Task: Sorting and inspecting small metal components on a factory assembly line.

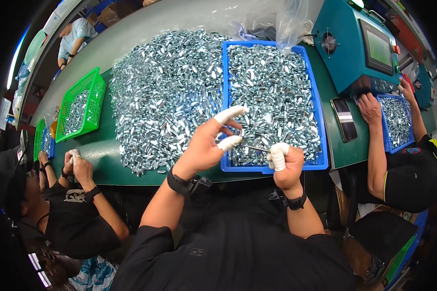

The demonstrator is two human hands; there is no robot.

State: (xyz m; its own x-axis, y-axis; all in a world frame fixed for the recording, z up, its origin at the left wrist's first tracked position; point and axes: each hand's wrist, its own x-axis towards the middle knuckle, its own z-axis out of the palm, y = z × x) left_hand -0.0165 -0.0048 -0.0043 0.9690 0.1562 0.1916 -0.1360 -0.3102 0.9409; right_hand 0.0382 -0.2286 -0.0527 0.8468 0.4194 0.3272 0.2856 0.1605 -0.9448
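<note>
Gripping a thin metal rod [257, 148] in the closed right hand [288, 167], held it sideways over the near part of a blue tray [247, 169], with its free end close to the left thumb. Had the left hand [202, 148] over the tray too, with index finger stretched out and well apart from the thumb; could not tell whether gripping a small piece between thumb and bent fingers. Wore white finger covers [230, 114] on both hands and a dark band [179, 184] on each wrist. Had shiny metal pieces [272, 87] filling the tray below, and a broad heap [165, 92] of similar ones just left of it on the green bench [104, 156]. Saw farther left a green basket [96, 114] of pieces near a co-worker's hands [82, 169]; to the right, a phone [344, 120] lying flat, a teal machine [337, 63] with a screen beyond it, and another co-worker's arms around a smaller blue tray [387, 143].
</note>
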